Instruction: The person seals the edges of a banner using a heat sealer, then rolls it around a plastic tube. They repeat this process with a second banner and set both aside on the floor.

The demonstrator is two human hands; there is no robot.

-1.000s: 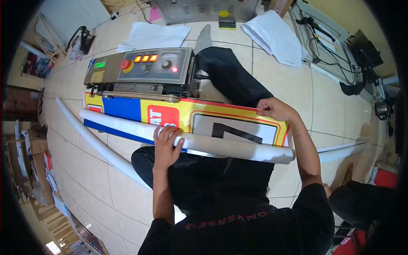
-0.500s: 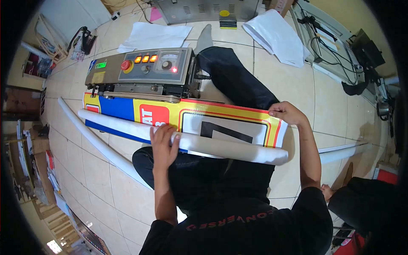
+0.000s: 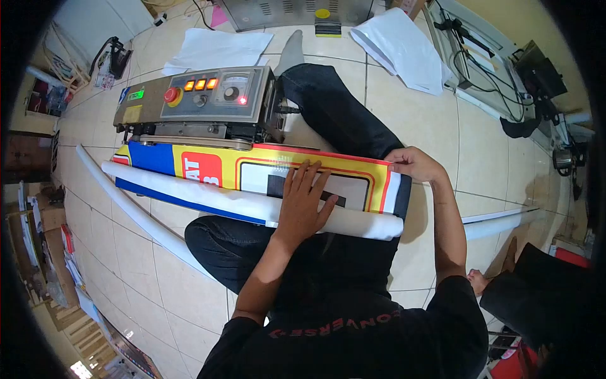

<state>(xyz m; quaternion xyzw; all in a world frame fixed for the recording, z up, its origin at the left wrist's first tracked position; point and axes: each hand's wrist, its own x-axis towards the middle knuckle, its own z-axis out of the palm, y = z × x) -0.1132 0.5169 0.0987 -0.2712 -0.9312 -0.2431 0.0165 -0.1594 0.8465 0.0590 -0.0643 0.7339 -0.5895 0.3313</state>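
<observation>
A printed banner (image 3: 377, 189) in yellow, red, blue and white runs along the front of a band sealer (image 3: 145, 117), its far edge against the machine's belt side. Its near part is rolled into a long white tube (image 3: 360, 223), resting over my lap. My left hand (image 3: 303, 208) lies open with fingers spread across the tube and the print, partly covering a black figure. At the banner's far right corner, my right hand (image 3: 416, 165) pinches the edge between thumb and fingers. Lit orange switches, a red button and a dial show on the sealer's panel.
A long white tube (image 3: 139, 215) lies on the tiled floor at left. White sheets (image 3: 404, 54) and a metal cabinet (image 3: 284, 14) are beyond the sealer. Cables and a frame (image 3: 486, 69) stand at right. Another person's foot (image 3: 478, 282) is near my right elbow.
My left hand has moved right along the tube and now reaches onto the print. The banner has slid a little left past the sealer, my right hand still on its corner. The view has shifted slightly.
</observation>
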